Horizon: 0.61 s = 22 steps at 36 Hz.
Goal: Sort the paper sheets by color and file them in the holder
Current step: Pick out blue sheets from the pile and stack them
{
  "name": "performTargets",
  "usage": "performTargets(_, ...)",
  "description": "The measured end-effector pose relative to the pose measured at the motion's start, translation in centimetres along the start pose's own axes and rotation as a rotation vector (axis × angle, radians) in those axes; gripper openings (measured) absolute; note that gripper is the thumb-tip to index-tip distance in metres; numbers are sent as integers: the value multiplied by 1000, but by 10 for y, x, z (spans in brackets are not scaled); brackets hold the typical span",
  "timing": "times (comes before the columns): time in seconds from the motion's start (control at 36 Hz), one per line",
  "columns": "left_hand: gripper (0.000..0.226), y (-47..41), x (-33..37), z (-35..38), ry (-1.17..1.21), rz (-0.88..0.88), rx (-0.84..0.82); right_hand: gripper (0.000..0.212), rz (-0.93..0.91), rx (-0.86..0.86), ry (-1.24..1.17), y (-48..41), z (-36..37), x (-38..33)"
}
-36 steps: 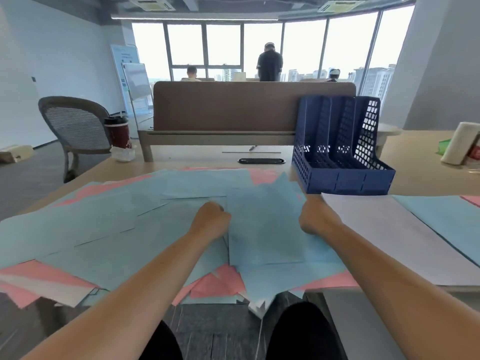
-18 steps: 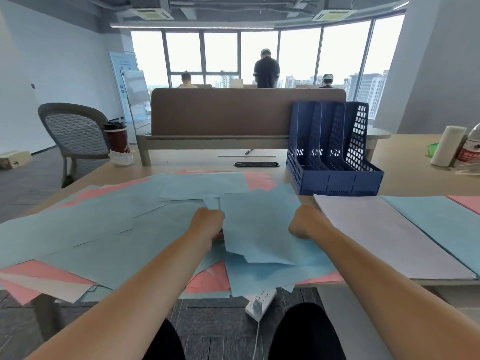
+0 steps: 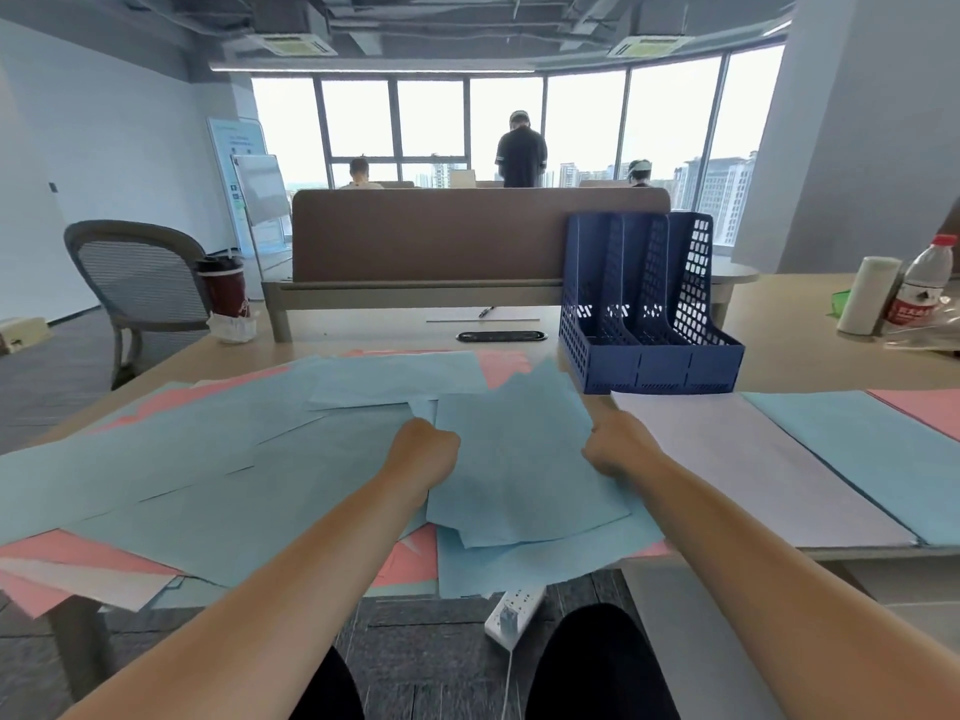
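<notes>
Head view. The left hand [image 3: 427, 449] and the right hand [image 3: 615, 449] are gripping opposite side edges of one blue sheet [image 3: 519, 470], each with its fingers curled onto the paper. The sheet is lying between the two hands, on top of a loose pile [image 3: 208, 459] of blue and pink sheets. This pile is covering the near part of the tabletop [image 3: 395, 332] and overhanging its front edge. The blue mesh holder [image 3: 649, 350] is standing upright on the tabletop beyond the right hand, well apart from the held sheet. Just right of the right hand a white stack [image 3: 753, 475] is lying flat, with a blue stack [image 3: 872, 449] beside it and a pink stack [image 3: 930, 407] farthest right.
</notes>
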<state>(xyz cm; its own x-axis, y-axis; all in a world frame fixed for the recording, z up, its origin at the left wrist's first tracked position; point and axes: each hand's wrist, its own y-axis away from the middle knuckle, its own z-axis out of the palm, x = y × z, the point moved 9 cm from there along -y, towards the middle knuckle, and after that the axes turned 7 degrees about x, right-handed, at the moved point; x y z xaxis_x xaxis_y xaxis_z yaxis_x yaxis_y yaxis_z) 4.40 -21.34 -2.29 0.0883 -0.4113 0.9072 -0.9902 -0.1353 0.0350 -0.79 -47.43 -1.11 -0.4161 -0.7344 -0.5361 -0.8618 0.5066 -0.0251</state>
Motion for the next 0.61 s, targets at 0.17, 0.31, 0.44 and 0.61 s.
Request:
performTargets(0.17,21,15,3,5,75,-14,-28,9,-41,30,-190,17,-14,16)
performTargets(0.31,32,27,4,4,215,-61,-40,6,-30,23,-244,32,-27,31)
performTargets(0.44,12,31,4,8,102,-14,-37,13,74,-57,-342,45,-26,49)
performTargets(0.61,23,46,14,11,53,85,-73,22,101,-62,-431,57,-27,52)
